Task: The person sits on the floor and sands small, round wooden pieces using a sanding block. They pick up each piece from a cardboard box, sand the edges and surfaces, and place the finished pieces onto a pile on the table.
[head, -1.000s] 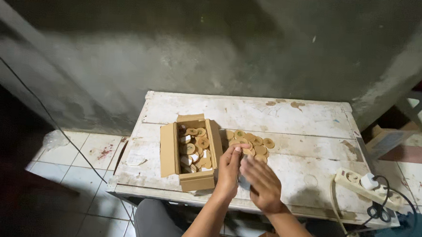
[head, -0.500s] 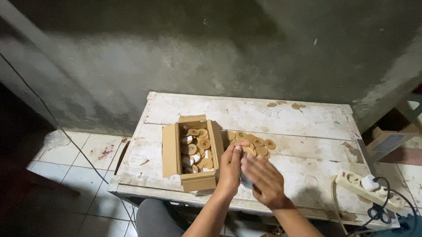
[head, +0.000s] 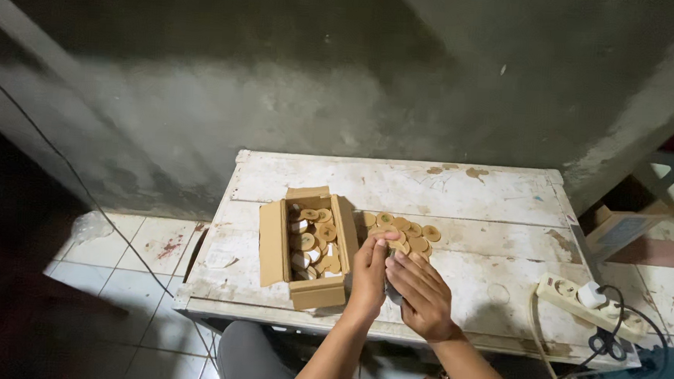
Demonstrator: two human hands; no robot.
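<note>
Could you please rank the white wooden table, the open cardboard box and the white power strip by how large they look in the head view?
1. white wooden table
2. open cardboard box
3. white power strip

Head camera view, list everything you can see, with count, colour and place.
table: one, worn white wood, against the grey wall
cardboard box: one, brown, open, table's left part
round pieces in box: many, tan and white
round discs: about a dozen, tan, loose right of the box
power strip: one, cream, table's right edge, plug in it
small dark object: one, between both hands, kind unclear
left hand: holding that object
right hand: holding it too
</note>
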